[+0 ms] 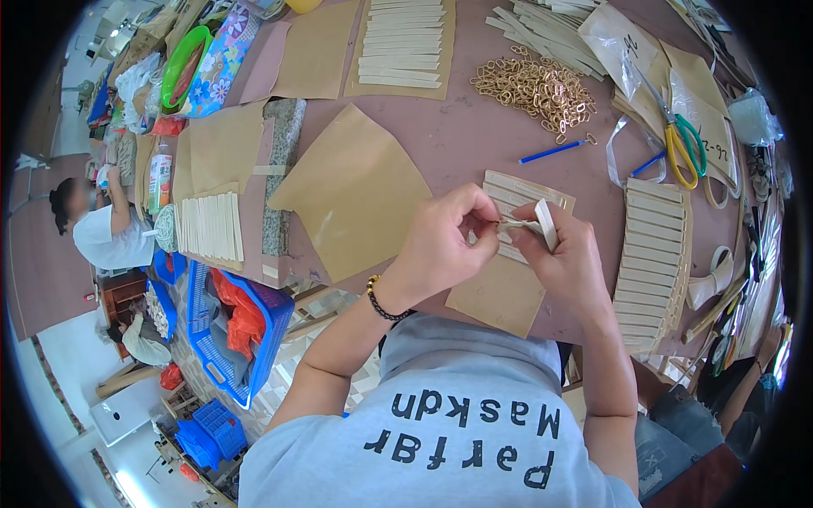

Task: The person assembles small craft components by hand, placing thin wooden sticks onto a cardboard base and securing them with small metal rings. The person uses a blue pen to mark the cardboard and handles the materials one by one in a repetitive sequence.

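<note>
A folded cream strip [547, 225] is pinched between my two hands. The fingers of my left hand [453, 233] are closed at its left end, thumb and forefinger together. My right hand [566, 258] grips the other end, which loops up above the fingers. Whether a small metal piece sits between the fingertips, I cannot tell. Under my hands lies a brown card [493, 300] with cream strips [511, 188] laid in a row on its far part. Beyond it is a heap of gold oval metal rings [535, 89], and near that a blue pen [550, 153] lies beside a single ring.
At right lies a card of strips [650, 262], with yellow-handled scissors [677, 152] beyond it. Brown sheets [351, 190] and a stone slab [284, 169] are at left. Loose strips [550, 38] lie far back. A blue basket [224, 356] stands below the table; another person [106, 224] works farther left.
</note>
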A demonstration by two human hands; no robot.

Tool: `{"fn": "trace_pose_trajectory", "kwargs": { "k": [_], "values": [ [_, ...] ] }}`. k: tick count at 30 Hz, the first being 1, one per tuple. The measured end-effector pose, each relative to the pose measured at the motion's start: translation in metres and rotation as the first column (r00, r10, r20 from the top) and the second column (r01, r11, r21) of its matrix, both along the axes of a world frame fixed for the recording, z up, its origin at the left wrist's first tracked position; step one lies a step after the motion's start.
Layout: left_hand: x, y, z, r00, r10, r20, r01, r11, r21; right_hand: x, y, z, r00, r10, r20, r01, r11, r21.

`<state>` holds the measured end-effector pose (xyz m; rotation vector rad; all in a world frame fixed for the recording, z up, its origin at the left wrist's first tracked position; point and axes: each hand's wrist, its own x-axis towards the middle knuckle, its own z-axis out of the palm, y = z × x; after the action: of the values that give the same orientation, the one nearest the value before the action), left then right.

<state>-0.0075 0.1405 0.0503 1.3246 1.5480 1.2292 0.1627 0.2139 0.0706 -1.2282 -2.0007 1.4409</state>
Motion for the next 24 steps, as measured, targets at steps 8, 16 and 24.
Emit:
{"fn": "trace_pose_trajectory", "kwargs": {
  "k": [8, 16, 24],
  "values": [
    [-0.008, -0.003, -0.002, 0.892, -0.036, 0.451, 0.122, 0.979, -0.163, 0.002, 0.003, -0.004, 0.999, 0.036, 0.001, -0.036, 0.994, -0.104],
    [-0.006, -0.005, -0.007, 0.872, 0.007, 0.49, 0.092, 0.98, -0.177, 0.003, 0.002, -0.001, 0.999, 0.048, 0.02, -0.045, 0.993, -0.109],
    [-0.003, -0.008, -0.011, 0.88, -0.016, 0.475, 0.076, 0.991, -0.108, 0.003, 0.004, 0.002, 0.995, 0.088, 0.053, -0.08, 0.986, -0.146]
  ]
}}
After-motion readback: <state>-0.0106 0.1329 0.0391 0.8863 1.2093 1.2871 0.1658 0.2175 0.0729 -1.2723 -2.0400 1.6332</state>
